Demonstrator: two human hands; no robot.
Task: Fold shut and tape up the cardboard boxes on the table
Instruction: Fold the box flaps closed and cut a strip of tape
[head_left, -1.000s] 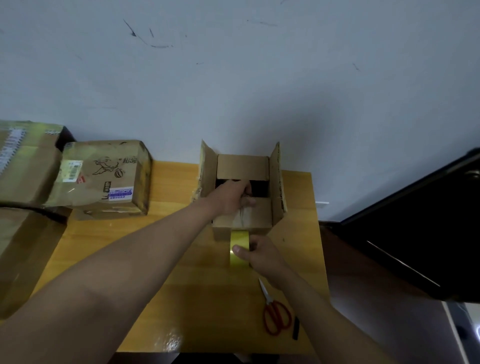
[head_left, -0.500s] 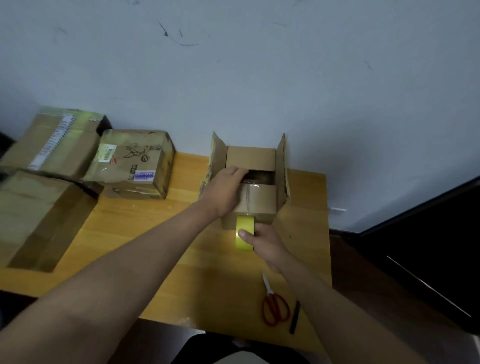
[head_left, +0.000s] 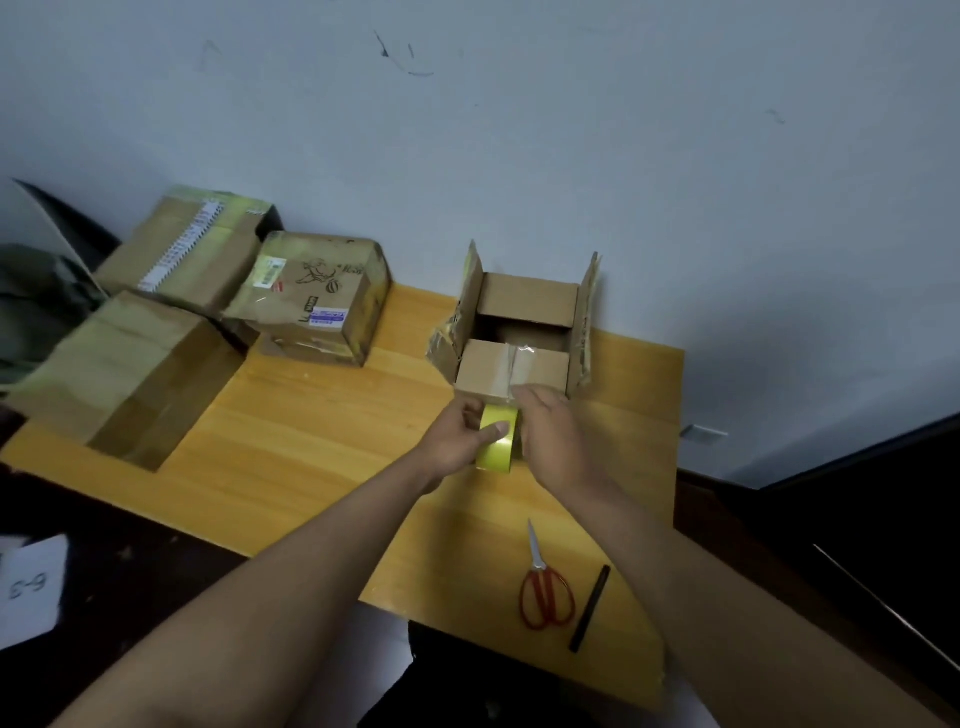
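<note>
Yellow tape roll, light and stiff, sits pinched in the left hand; right hand curls alongside, below the half-folded cardboard box.

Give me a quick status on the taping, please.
Both hands, left hand and right hand, on yellow tape roll. Open box untaped, side flaps up. Nothing obstructing.

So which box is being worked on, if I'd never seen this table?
Start at the yellow wooden table against the pale wall. The open box stands alone at the far edge, right of the other boxes. Unlike them, its side flaps stand upright and both hands hold a yellow tape roll at its front.
</note>
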